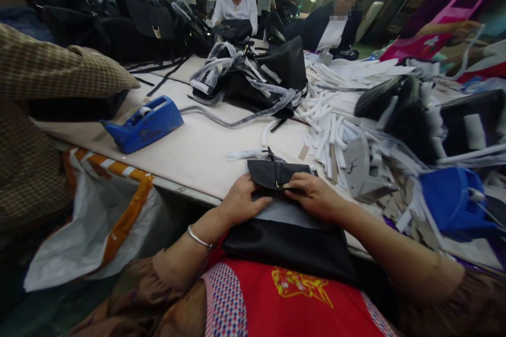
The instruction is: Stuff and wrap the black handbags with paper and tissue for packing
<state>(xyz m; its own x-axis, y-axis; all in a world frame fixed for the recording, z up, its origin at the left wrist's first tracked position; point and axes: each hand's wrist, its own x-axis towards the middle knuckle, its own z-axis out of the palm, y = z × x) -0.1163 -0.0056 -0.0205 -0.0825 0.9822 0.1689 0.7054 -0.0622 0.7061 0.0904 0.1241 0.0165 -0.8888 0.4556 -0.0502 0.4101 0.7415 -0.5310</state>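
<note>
A black bag [292,247] leans from my lap onto the table edge, its flap [263,175] turned toward me with a narrow strap and a small gold buckle [278,185]. Grey-white covering shows below the flap. My left hand [245,201] grips the left side, fingers behind it and thumb in front. At the flap's lower right edge, beside the buckle, my right hand [316,196] pinches the bag with thumb and fingers. Clear plastic wrap [253,155] lies just behind the flap.
A blue tape dispenser [148,124] stands at left, a grey one [361,168] and another blue one [456,200] at right. White padding strips [328,131] and black bags [284,71] cover the far side. An orange-white sack [130,221] hangs at left. Co-workers sit around.
</note>
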